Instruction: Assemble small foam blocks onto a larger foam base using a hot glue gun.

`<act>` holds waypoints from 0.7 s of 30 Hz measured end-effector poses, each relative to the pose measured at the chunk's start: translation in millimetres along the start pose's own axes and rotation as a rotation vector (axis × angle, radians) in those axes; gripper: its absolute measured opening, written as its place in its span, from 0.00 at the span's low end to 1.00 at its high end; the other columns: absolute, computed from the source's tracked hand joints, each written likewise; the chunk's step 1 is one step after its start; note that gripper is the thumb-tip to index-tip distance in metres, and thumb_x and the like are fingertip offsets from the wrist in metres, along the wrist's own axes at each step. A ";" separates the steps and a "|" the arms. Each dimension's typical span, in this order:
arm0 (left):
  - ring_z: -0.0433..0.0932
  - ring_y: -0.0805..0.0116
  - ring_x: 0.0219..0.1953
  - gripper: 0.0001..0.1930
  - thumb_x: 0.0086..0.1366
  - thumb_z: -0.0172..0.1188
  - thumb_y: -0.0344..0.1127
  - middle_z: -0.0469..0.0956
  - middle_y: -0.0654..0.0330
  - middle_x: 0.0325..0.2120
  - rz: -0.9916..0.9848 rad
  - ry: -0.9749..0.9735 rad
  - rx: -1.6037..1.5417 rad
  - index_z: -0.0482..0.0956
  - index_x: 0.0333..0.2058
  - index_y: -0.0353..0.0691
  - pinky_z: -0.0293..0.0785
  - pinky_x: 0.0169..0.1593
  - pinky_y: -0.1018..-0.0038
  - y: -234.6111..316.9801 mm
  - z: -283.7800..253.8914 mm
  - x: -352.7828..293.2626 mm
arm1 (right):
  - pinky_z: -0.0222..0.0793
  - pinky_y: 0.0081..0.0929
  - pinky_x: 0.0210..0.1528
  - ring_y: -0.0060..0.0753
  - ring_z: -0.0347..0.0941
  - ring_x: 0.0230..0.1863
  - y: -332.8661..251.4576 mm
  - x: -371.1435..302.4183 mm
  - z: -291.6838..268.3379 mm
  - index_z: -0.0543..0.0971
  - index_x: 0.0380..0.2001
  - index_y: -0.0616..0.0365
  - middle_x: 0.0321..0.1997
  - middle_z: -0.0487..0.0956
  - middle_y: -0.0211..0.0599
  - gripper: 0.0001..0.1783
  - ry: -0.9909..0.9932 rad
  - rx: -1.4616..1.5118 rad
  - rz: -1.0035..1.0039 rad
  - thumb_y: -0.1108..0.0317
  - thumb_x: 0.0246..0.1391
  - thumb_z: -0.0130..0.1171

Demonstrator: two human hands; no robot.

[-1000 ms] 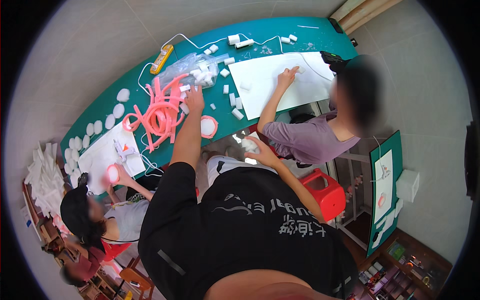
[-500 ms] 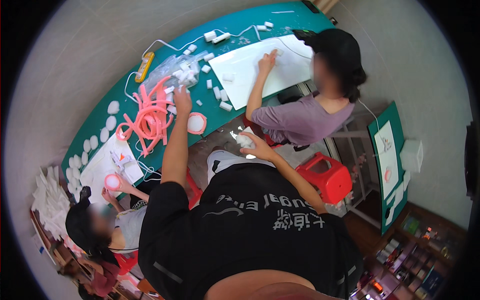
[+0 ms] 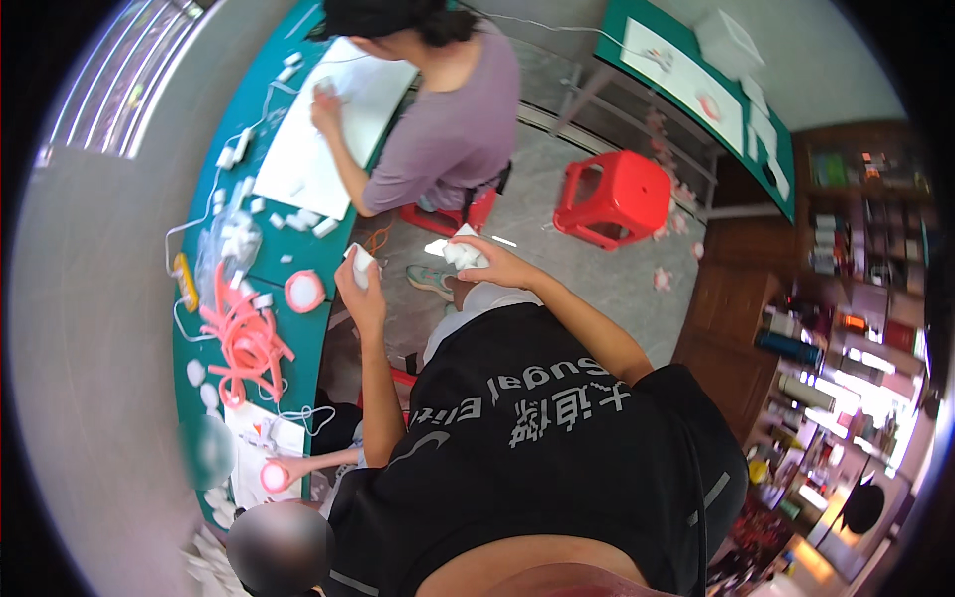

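My left hand (image 3: 365, 297) is raised beside the green table's edge, its fingers closed round a white foam-like block (image 3: 361, 261). Over the floor, my right hand (image 3: 505, 267) cups several small white blocks (image 3: 464, 255) against its fingers. On the table near my left hand lies a white disc with a pink rim (image 3: 305, 291). Past it are a tangled heap of pink foam-like strips (image 3: 249, 343) and a clear plastic bag (image 3: 212, 249) with white blocks (image 3: 239, 237) on it.
A co-worker in a purple top (image 3: 468, 95) leans over a white board (image 3: 298, 164). Another person's hand (image 3: 290, 471) holds a pink-rimmed disc at the near end. A red stool (image 3: 622, 194) stands on the right. A yellow power strip (image 3: 185, 281) and white cords lie along the table (image 3: 298, 343).
My left hand has drawn back from the pile by the pink strips and now holds a white block. My right hand keeps its white blocks. The whole view has turned rightward.
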State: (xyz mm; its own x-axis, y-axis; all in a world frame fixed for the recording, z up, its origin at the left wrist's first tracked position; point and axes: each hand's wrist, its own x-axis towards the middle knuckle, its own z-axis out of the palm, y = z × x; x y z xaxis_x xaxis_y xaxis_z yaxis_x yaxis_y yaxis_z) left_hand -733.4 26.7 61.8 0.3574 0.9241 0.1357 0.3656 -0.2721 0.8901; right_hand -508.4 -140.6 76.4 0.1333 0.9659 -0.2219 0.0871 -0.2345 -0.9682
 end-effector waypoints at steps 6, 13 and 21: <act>0.71 0.58 0.51 0.22 0.63 0.61 0.32 0.72 0.51 0.48 0.218 -0.349 -0.063 0.73 0.56 0.37 0.65 0.57 0.67 79.6 77.0 -26.7 | 0.66 0.27 0.57 0.30 0.71 0.56 26.9 -107.8 -50.9 0.65 0.65 0.47 0.58 0.73 0.36 0.37 0.304 0.170 0.236 0.59 0.52 0.68; 0.72 0.60 0.51 0.21 0.64 0.61 0.32 0.72 0.51 0.48 0.222 -0.690 -0.156 0.74 0.55 0.37 0.66 0.57 0.69 137.4 202.9 -55.2 | 0.61 0.29 0.62 0.30 0.66 0.60 73.6 -184.3 -123.2 0.65 0.65 0.49 0.60 0.71 0.37 0.37 0.533 0.406 0.187 0.58 0.53 0.67; 0.73 0.56 0.49 0.22 0.63 0.61 0.31 0.73 0.49 0.47 0.593 -0.934 -0.156 0.73 0.56 0.37 0.67 0.55 0.67 224.2 401.8 -68.3 | 0.65 0.29 0.58 0.28 0.69 0.57 119.8 -313.0 -245.6 0.66 0.64 0.49 0.59 0.72 0.35 0.36 0.884 0.344 0.139 0.60 0.53 0.67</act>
State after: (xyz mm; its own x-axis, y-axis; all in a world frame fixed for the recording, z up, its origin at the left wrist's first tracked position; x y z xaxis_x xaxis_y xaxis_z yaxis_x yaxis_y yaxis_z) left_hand -330.5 -205.3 77.2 0.9689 0.0766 0.2355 -0.1658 -0.5059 0.8465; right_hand -297.1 -498.0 58.3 0.8295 0.4670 -0.3062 -0.2612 -0.1600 -0.9519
